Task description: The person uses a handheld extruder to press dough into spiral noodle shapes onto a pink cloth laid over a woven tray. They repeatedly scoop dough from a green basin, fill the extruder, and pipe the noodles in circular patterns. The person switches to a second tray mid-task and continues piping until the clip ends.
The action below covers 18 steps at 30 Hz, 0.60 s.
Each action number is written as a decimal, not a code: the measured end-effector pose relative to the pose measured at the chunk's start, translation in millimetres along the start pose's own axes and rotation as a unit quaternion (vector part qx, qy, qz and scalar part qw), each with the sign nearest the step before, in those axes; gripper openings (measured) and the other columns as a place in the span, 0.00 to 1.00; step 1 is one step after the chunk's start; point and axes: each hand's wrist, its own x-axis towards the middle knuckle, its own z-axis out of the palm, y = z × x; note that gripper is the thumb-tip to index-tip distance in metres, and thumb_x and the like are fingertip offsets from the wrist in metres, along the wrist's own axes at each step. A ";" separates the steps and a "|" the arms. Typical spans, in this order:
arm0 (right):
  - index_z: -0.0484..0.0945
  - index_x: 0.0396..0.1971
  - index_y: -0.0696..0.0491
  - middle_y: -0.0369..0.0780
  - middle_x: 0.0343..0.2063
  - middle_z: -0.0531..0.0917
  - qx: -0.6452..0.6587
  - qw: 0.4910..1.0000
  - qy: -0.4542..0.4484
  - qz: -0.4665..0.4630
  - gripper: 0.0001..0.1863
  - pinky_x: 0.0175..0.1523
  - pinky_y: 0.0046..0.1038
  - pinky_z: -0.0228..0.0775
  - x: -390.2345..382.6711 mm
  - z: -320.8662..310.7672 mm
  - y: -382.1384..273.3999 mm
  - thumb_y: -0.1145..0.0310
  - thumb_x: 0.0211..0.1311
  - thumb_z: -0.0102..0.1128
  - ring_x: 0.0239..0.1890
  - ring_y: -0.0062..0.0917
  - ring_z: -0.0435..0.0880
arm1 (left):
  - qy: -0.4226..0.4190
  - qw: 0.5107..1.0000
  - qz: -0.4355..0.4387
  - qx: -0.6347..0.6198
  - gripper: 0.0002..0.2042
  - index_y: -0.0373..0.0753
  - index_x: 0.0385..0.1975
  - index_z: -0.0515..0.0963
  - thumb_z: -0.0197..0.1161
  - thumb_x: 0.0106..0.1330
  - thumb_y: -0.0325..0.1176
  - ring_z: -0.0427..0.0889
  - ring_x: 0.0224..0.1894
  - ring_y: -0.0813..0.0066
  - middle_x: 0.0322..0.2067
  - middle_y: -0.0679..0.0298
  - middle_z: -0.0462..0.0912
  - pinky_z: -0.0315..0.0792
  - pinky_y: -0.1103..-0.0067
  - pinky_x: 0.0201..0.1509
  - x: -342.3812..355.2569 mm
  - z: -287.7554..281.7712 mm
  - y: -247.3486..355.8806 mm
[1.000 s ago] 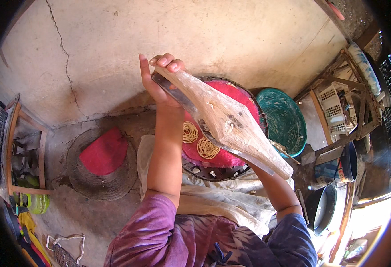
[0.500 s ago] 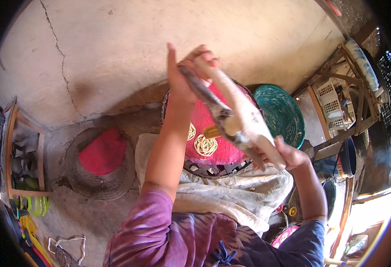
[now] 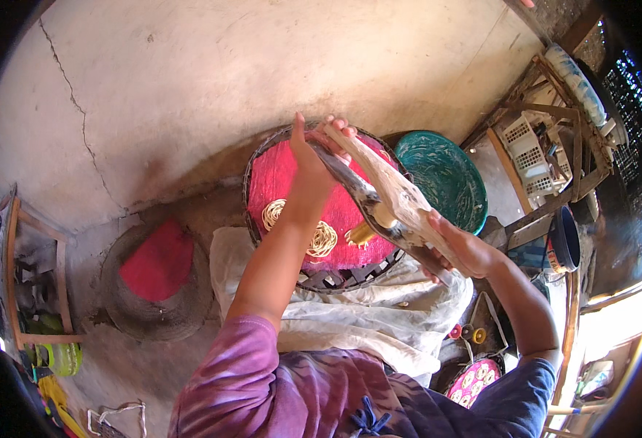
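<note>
With both hands I hold a two-armed wooden noodle press (image 3: 401,191) slantwise over a round woven basket (image 3: 314,279) covered in pink cloth (image 3: 281,171). My left hand (image 3: 319,142) is closed round the far ends of its arms, thumb sticking up. At the near right end my right hand (image 3: 467,250) squeezes the arms, its palm on the pale upper one. A brass-coloured cylinder (image 3: 362,233) points down from the press, with a few pale strands at its mouth on the cloth. Two coiled noodle nests (image 3: 321,239) lie left of it, one partly behind my left forearm.
A green basin (image 3: 445,179) with white smears stands right of the basket. White cloth (image 3: 365,314) lies before me. On the floor at left is a round woven mat (image 3: 135,317) with pink cloth. A small tray of nests (image 3: 474,381) sits lower right. The wall (image 3: 211,80) rises behind.
The press and both hands have come lower over the basket, and the arms of the press are closer together. My right palm has moved onto the upper arm. Strands now show under the cylinder.
</note>
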 end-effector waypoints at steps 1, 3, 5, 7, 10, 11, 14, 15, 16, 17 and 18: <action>0.70 0.51 0.58 0.40 0.27 0.77 0.000 1.000 0.023 0.010 0.39 0.30 0.26 0.72 -6.2 -2.1 -3.4 0.35 0.71 0.28 0.23 0.22 0.76 | 0.009 1.000 -0.007 -0.006 0.22 0.42 0.28 0.71 0.49 0.67 0.57 0.73 0.36 0.64 0.28 0.62 0.75 0.70 0.70 0.44 -1.7 3.3 -3.3; 0.71 0.50 0.58 0.39 0.26 0.77 -0.026 0.997 0.054 0.050 0.39 0.30 0.25 0.71 -10.6 -5.8 -8.1 0.35 0.71 0.28 0.23 0.22 0.75 | 0.016 1.000 0.018 0.008 0.22 0.42 0.28 0.72 0.49 0.67 0.57 0.73 0.36 0.64 0.28 0.63 0.75 0.70 0.70 0.44 0.2 9.2 -12.7; 0.74 0.44 0.59 0.38 0.22 0.76 -0.067 0.994 0.079 0.025 0.40 0.28 0.26 0.70 -7.6 -7.7 -8.5 0.33 0.69 0.28 0.22 0.21 0.76 | 0.007 1.000 0.022 0.021 0.24 0.43 0.29 0.72 0.48 0.66 0.61 0.74 0.37 0.64 0.28 0.63 0.75 0.70 0.72 0.37 5.3 14.4 -13.7; 0.75 0.42 0.59 0.38 0.21 0.77 -0.071 0.990 0.118 0.028 0.41 0.28 0.26 0.69 0.5 -6.0 -3.8 0.33 0.69 0.29 0.22 0.21 0.76 | 0.006 1.000 0.004 0.026 0.29 0.43 0.32 0.74 0.46 0.63 0.67 0.76 0.37 0.63 0.29 0.63 0.77 0.68 0.76 0.23 12.7 19.2 -4.3; 0.78 0.38 0.59 0.38 0.20 0.78 -0.040 0.996 0.083 -0.016 0.41 0.28 0.25 0.70 0.3 -1.5 8.6 0.33 0.69 0.30 0.22 0.21 0.78 | -0.042 0.999 -0.016 0.030 0.29 0.43 0.31 0.74 0.44 0.64 0.68 0.76 0.37 0.63 0.29 0.63 0.77 0.69 0.76 0.21 6.9 18.3 5.9; 0.78 0.37 0.59 0.38 0.20 0.78 -0.037 0.996 0.074 -0.021 0.41 0.29 0.25 0.70 -3.2 -1.6 12.5 0.33 0.69 0.31 0.22 0.21 0.78 | -0.029 0.998 -0.034 0.034 0.29 0.44 0.30 0.74 0.44 0.64 0.68 0.76 0.37 0.63 0.29 0.63 0.77 0.68 0.76 0.21 3.8 16.0 6.1; 0.77 0.40 0.60 0.39 0.21 0.78 -0.061 0.993 0.103 0.018 0.39 0.27 0.25 0.69 -16.6 -8.9 21.4 0.35 0.70 0.32 0.21 0.21 0.78 | -0.053 0.997 -0.049 0.010 0.22 0.44 0.29 0.73 0.50 0.67 0.59 0.75 0.35 0.65 0.27 0.65 0.75 0.71 0.72 0.33 -6.4 2.2 -13.2; 0.77 0.41 0.60 0.39 0.21 0.78 -0.080 0.991 0.106 0.031 0.39 0.26 0.24 0.69 -20.2 -14.1 23.3 0.36 0.71 0.32 0.21 0.20 0.78 | -0.039 0.998 -0.038 -0.009 0.21 0.44 0.29 0.74 0.50 0.67 0.58 0.75 0.34 0.65 0.27 0.65 0.75 0.71 0.72 0.33 -6.0 -3.1 -21.1; 0.74 0.46 0.60 0.41 0.24 0.79 -0.096 0.991 0.092 -0.004 0.39 0.25 0.23 0.70 -20.2 -18.6 26.5 0.35 0.70 0.32 0.20 0.21 0.78 | -0.044 0.998 -0.028 -0.020 0.21 0.44 0.29 0.74 0.50 0.68 0.57 0.75 0.34 0.65 0.26 0.65 0.75 0.71 0.72 0.33 -3.0 -8.0 -27.6; 0.73 0.48 0.59 0.42 0.25 0.80 -0.068 0.993 0.091 0.017 0.39 0.25 0.24 0.72 -18.2 -22.4 30.4 0.34 0.69 0.31 0.20 0.22 0.79 | -0.042 0.998 -0.024 -0.034 0.21 0.44 0.28 0.74 0.50 0.68 0.57 0.75 0.34 0.65 0.26 0.65 0.75 0.72 0.72 0.33 1.3 -12.6 -32.6; 0.71 0.50 0.59 0.42 0.26 0.81 -0.036 0.996 0.079 0.011 0.40 0.26 0.24 0.73 -15.2 -27.4 34.0 0.33 0.69 0.31 0.20 0.24 0.80 | -0.050 0.998 -0.021 -0.025 0.19 0.45 0.27 0.74 0.52 0.68 0.55 0.75 0.33 0.66 0.25 0.66 0.75 0.71 0.75 0.29 3.4 -16.9 -33.2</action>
